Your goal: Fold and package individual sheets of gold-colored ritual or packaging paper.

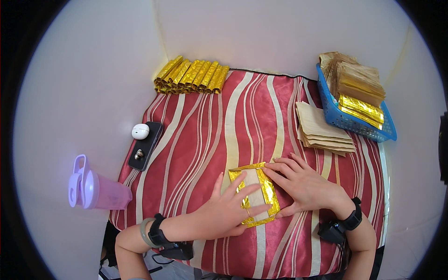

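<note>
A sheet of gold foil paper [269,193] lies on the striped cloth in front of me, its edges folded inward around a pale tan middle. My left hand [226,207] rests over its left side with the fingers spread across it. Along the right edge lies my right hand [305,186], fingers stretched out, index fingertip and thumb touching the foil border. Part of the paper is hidden under the left fingers. A fanned stack of tan paper sheets [322,126] sits beyond my right hand. Several gold paper rolls [191,77] are piled at the far left.
At the back right, a blue plastic basket [345,122] holds tan paper bundles [359,79] and gold sheets [361,109]. On the left are a dark phone [151,151], a white earbud case [140,131] and a purple shaker bottle [109,191]. Pale walls [280,37] surround the red striped cloth [200,140].
</note>
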Tool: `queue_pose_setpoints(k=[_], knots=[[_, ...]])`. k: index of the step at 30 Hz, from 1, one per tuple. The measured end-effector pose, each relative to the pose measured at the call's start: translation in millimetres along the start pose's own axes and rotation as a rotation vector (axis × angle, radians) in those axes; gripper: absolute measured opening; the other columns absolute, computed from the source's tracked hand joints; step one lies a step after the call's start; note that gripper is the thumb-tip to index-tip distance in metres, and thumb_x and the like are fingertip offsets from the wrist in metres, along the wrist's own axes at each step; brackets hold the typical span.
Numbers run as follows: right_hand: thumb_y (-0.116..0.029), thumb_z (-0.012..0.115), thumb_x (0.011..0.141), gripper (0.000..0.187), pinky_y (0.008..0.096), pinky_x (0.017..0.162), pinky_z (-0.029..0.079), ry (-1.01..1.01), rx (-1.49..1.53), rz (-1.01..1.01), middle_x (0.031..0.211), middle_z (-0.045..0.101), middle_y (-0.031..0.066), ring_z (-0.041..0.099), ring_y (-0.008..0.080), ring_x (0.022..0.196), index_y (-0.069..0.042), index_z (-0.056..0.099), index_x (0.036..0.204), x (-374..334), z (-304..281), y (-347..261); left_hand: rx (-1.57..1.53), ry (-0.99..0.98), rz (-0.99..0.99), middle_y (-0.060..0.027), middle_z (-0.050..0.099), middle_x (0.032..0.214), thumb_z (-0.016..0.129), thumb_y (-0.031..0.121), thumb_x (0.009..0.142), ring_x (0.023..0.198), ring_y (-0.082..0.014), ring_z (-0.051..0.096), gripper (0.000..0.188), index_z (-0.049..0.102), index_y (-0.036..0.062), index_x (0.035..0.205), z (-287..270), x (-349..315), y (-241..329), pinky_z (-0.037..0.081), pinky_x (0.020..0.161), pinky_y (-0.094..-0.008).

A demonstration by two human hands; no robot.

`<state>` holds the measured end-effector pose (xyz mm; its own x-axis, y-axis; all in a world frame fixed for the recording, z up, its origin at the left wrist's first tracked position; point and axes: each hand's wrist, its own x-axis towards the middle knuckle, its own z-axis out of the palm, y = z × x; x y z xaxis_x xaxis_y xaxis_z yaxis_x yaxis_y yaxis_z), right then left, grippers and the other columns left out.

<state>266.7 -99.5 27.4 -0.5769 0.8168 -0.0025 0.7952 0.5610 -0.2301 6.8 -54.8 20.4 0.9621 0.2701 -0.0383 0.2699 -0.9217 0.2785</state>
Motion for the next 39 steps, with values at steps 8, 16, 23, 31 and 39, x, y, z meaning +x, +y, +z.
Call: queue_pose_setpoints(k=[8, 16, 23, 31, 39], knots=[[-0.062, 0.075, 0.07, 0.102, 0.0521, 0.115, 0.026, 0.039, 0.0, 0.003, 0.136, 0.047, 0.0169, 0.04, 0.0345, 0.133, 0.001, 0.04, 0.142, 2.9, 1.8, -0.7, 0.244, 0.192, 0.209, -0.0058, 0.053, 0.131, 0.065, 0.03, 0.085, 0.14, -0.0306, 0.034, 0.046, 0.062, 0.0211, 0.129, 24.0, 3.3, 11.4, 0.035, 0.102, -0.0663], [-0.064, 0.071, 0.072, 0.094, 0.0501, 0.114, 0.029, 0.081, -0.031, 0.004, 0.127, 0.052, 0.0154, 0.043, 0.0338, 0.128, 0.002, 0.048, 0.136, 8.8, 0.8, 0.7, 0.451, 0.339, 0.313, -0.0026, 0.056, 0.112, 0.065, 0.027, 0.082, 0.121, -0.0205, 0.049, 0.034, 0.067, 0.0158, 0.114, 21.1, 5.2, 12.2, 0.042, 0.097, -0.0549], [-0.041, 0.066, 0.086, 0.057, 0.0442, 0.11, 0.034, 0.353, -0.153, -0.02, 0.119, 0.057, 0.0142, 0.048, 0.0306, 0.12, 0.001, 0.059, 0.125, 12.1, 14.8, 7.2, 0.521, 0.358, 0.297, -0.0037, 0.058, 0.11, 0.062, 0.021, 0.08, 0.115, -0.0212, 0.048, 0.018, 0.069, 0.0075, 0.089, 1.0, -8.7, 12.1, 0.042, 0.098, -0.0461], [-0.011, 0.061, 0.077, 0.019, 0.0342, 0.094, 0.047, 0.374, -0.232, -0.102, 0.091, 0.063, 0.0068, 0.061, 0.0225, 0.091, -0.001, 0.066, 0.092, 8.4, 11.2, 9.7, 0.706, 0.174, 0.031, -0.0044, 0.054, 0.098, 0.062, 0.02, 0.077, 0.1, -0.0185, 0.051, 0.023, 0.067, 0.0045, 0.093, -12.1, -21.9, 13.0, 0.04, 0.085, -0.037], [-0.01, 0.061, 0.068, 0.008, 0.0312, 0.078, 0.05, 0.374, -0.461, -0.223, 0.074, 0.054, 0.005, 0.058, 0.02, 0.076, -0.003, 0.064, 0.073, 5.5, 11.3, 6.9, 0.477, 0.163, -0.113, -0.0051, 0.058, 0.094, 0.068, 0.024, 0.079, 0.092, -0.0209, 0.053, 0.034, 0.067, 0.0, 0.103, -9.3, -17.7, 4.6, 0.042, 0.08, -0.0349]])
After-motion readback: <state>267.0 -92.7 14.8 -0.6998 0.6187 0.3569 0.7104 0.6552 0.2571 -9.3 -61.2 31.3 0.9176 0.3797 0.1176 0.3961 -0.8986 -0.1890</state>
